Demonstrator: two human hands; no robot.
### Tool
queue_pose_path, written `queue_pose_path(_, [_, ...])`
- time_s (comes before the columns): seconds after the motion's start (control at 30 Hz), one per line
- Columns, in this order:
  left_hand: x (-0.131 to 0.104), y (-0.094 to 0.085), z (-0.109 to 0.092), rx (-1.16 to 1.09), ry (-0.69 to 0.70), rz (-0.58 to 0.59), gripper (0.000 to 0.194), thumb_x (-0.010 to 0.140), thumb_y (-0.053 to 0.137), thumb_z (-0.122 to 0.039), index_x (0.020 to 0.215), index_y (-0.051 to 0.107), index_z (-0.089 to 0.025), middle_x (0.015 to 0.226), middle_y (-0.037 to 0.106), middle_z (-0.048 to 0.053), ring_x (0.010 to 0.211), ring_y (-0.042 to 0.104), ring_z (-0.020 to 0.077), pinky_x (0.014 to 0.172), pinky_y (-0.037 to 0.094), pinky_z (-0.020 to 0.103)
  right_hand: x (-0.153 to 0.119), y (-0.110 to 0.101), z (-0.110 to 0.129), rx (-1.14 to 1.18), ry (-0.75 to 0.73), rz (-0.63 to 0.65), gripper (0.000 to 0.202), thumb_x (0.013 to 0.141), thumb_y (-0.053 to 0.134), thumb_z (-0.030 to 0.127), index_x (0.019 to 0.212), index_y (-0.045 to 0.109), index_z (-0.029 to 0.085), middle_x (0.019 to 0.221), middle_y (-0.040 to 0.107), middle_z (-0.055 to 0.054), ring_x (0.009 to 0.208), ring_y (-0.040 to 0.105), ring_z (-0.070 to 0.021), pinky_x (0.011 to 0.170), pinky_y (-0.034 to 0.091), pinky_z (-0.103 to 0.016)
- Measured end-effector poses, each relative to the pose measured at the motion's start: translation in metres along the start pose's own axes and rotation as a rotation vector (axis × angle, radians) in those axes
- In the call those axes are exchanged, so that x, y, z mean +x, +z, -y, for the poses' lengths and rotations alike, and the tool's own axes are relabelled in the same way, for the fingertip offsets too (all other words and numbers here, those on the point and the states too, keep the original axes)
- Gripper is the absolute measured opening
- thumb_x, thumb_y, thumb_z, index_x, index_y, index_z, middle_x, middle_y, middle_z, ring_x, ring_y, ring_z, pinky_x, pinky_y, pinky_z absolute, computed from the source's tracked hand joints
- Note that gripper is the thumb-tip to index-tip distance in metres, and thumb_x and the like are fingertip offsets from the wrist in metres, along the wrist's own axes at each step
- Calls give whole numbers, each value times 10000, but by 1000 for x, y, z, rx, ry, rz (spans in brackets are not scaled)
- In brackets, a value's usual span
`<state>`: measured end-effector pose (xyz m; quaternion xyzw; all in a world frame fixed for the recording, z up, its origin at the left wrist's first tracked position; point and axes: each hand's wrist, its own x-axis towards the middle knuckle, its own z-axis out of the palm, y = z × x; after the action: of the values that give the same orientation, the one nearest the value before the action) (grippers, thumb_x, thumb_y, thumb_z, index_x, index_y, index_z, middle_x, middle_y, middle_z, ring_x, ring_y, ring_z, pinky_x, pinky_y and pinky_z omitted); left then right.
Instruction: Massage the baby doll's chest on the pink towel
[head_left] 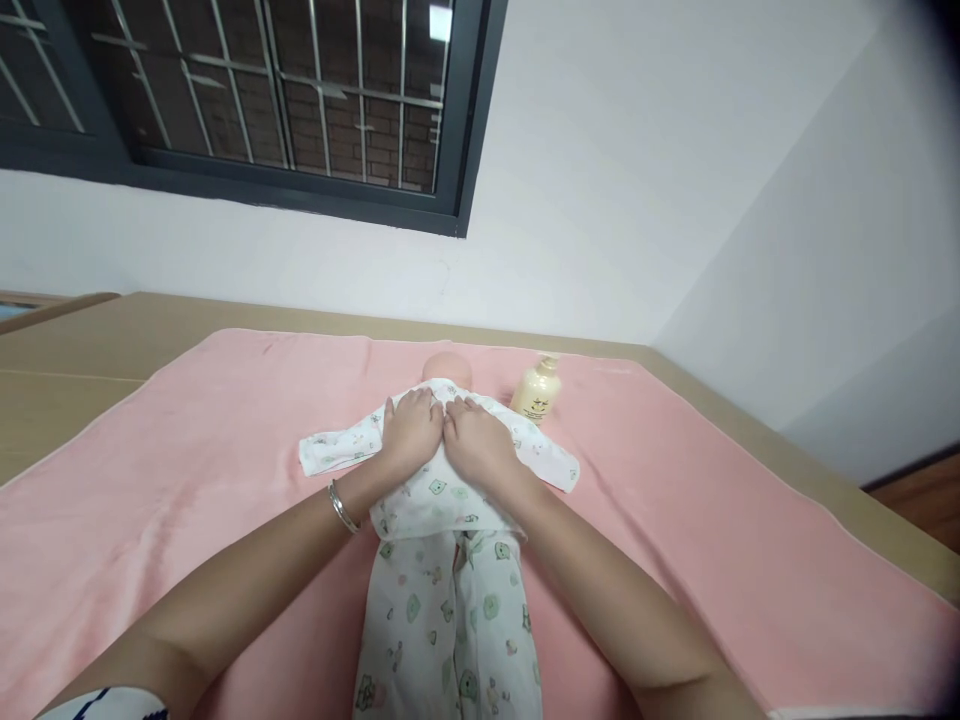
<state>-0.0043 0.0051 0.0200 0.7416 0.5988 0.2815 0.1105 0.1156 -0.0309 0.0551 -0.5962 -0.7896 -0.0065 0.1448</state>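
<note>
A smooth, rounded, skin-toned doll-like head (446, 368) lay near the middle of the far edge of the soft pink cloth (225, 430), which covered much of a flat tan surface (180, 315). Below it was a white long-sleeved top with small green and brown prints (450, 500), its sleeves spread toward the left and right sides of the cloth. The matching loose white trousers (412, 610) ran from under the hem of the top toward the near edge and out of view.

Both hands were palm down on the upper part of the top, side by side, their fingers slightly bent. The left hand (412, 430), with a silver bangle (343, 507) on its wrist, and the right hand (480, 440) looked released, resting or pressing rather than clenched around anything.

As far as could be judged, the clothing was already in place: the sleeves were laid out and the hem overlapped the waist of the trousers. The hands' contact with the upper body seemed under way, but how much of it was done or left could not be told. A pale yellow pump bottle (537, 390) stood toward the far right corner of the cloth, just beyond the right-hand sleeve and apart from the hands; whether it had been used did not show.
</note>
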Motion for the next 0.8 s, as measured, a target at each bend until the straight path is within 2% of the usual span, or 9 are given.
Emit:
queue_pose_path(0.1, [-19,3,-13,131,66,-51,478,999,279,-263,1401,479,-98,1503,488,187,1428,394,317,1209,151,608,14,2,-18,99,16,-4,388,1022,320,214,1274,593,101,1415,570,-161,1336,494,-229,1118,337,-336])
queue_pose_path(0.17, [-27,2,-19,169,118,-48,481,986,297,-231,1402,483,-76,1513,472,194,1438,377,324,1217,152,583,19,6,-24,108,18,-12,403,1023,320,217,1318,559,81,1461,526,-166,1375,453,-230,1148,302,-354])
queue_pose_path(0.3, [-16,-4,-13,97,113,18,462,978,285,-200,1353,535,-101,1479,517,167,1403,432,297,1203,232,524,8,9,-11,23,66,-25,468,1023,299,214,1397,495,13,1463,505,-221,1385,438,-302,1160,284,-429])
queue_pose_path(0.37, [-5,-5,-4,43,75,43,457,986,267,-210,1336,542,-103,1477,522,161,1399,441,286,1190,265,508,0,9,-1,-11,35,-33,452,1004,330,198,1353,546,9,1416,543,-239,1351,471,-328,1147,301,-433])
queue_pose_path(0.43, [3,-3,2,17,42,52,460,992,258,-227,1327,543,-94,1478,523,164,1404,436,283,1189,269,499,-3,9,4,3,7,-50,412,989,350,189,1264,625,51,1340,608,-221,1305,512,-330,1126,329,-430])
queue_pose_path(0.5, [6,2,5,14,27,38,474,997,258,-246,1353,527,-87,1486,514,164,1413,425,284,1198,252,495,0,10,0,61,10,-84,402,987,344,179,1223,656,87,1310,637,-188,1290,529,-303,1124,340,-408])
queue_pose_path(0.6, [3,8,4,23,23,-16,497,1004,265,-276,1408,489,-93,1500,502,156,1433,398,284,1211,232,490,11,16,-15,169,17,-153,429,982,338,169,1293,620,79,1384,601,-157,1326,506,-245,1152,319,-348])
queue_pose_path(0.8, [-10,9,-3,62,79,-75,474,990,306,-262,1393,497,-103,1445,546,173,1371,463,303,1168,305,490,19,20,-33,280,-5,-204,416,983,350,212,1254,660,154,1329,656,-82,1245,578,-199,1090,386,-295])
